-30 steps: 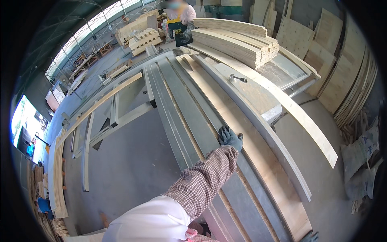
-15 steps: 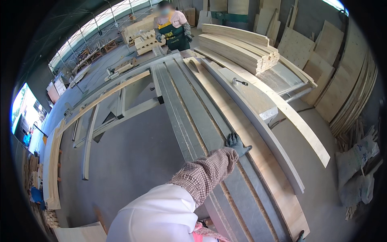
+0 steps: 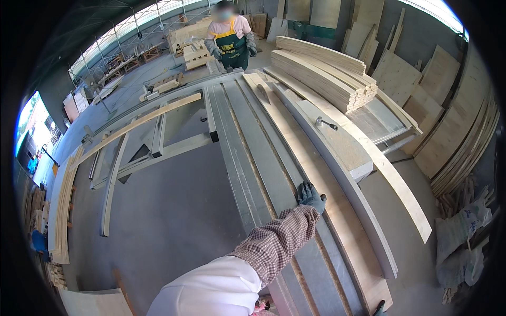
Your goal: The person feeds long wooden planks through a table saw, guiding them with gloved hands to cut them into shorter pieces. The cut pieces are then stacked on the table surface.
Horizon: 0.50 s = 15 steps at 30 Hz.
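Observation:
A long pale plywood plank (image 3: 337,197) lies on the grey metal saw table (image 3: 247,142), alongside a straight grey fence (image 3: 363,210). My left hand (image 3: 312,199), in a dark grey glove and checked sleeve cover, rests on the table against the plank's left edge, its fingers stretched forward. At the plank's near end, only a gloved fingertip of my right hand (image 3: 380,307) shows by the corner; the remainder is cut off by the picture's lower edge. Toward the far end, a dark saw blade (image 3: 263,95) stands up beside the fence.
Curved plywood strips (image 3: 321,79) are stacked at the far right, with one long strip (image 3: 387,158) reaching toward me. A metal handle (image 3: 326,123) sits beyond the fence. An open metal frame (image 3: 153,137) extends left. A co-worker (image 3: 230,39) in a green apron stands at the far end.
The plank has slid forward along the fence, its near end now closer to the fence's end. My right hand has come along with it. The whole view has tilted slightly.

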### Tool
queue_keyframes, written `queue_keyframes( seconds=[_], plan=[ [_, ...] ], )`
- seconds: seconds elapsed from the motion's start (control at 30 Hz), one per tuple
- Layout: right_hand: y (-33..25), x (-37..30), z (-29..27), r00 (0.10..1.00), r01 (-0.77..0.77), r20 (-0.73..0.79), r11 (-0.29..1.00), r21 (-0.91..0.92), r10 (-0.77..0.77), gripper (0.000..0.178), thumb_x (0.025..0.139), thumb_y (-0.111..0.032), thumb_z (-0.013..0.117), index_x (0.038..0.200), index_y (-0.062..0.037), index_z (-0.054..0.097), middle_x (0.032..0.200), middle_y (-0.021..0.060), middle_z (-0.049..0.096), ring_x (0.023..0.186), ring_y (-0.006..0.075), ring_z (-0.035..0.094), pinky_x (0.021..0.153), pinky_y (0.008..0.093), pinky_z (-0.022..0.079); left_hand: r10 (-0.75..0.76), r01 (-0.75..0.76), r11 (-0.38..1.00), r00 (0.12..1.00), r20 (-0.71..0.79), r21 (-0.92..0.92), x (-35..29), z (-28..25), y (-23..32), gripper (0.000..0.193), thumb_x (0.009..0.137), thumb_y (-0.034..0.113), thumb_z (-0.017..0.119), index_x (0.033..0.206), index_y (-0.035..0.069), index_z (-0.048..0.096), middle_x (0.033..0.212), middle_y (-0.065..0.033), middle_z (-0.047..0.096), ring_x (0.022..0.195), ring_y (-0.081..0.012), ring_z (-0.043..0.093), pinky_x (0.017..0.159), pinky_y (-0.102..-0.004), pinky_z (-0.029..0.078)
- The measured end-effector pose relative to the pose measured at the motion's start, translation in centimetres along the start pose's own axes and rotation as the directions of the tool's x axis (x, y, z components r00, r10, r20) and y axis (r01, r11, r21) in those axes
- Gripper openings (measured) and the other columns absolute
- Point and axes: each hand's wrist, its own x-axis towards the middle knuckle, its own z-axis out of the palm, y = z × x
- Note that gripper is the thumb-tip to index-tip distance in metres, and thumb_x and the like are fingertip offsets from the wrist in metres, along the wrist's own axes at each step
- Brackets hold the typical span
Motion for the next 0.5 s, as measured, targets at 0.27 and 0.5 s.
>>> queue_keyframes(
  seconds=[0.27, 0.5],
  plan=[
    [5.9, 6.3, -0.8, 0.997, 0.016, 0.081, 0.999, 0.044, -0.020, 0.093, 0.069, -0.076, 0.045, 0.114, 0.0052, 0.051, 0.098, 0.0163, 0.060, 0.081, 0.0249, 0.060, 0.067, 0.0314, 0.052, 0.215, -0.108, 0.956, 0.890, 0.402, -0.272, 3.0, -4.8, -2.7, 0.086, 0.077, 0.049, 0.052, 0.136, -0.002, 0.017, 0.143, -0.0217, 0.015, 0.133, -0.0337, 0.012, 0.109, -0.0399, 0.012],
    [2.9, 3.4, 2.6, 0.982, 0.089, -0.152, 0.987, -0.132, -0.108, 0.093, 0.066, -0.075, 0.049, 0.113, 0.0056, 0.052, 0.099, 0.0171, 0.060, 0.083, 0.0261, 0.059, 0.069, 0.0324, 0.051, 0.165, -0.155, 0.986, 0.926, -0.340, 0.058, -1.1, -14.3, -16.7, 0.079, 0.075, 0.042, 0.060, 0.137, 0.009, 0.024, 0.143, -0.0176, 0.020, 0.132, -0.0355, 0.015, 0.107, -0.0473, 0.011]
  ],
)
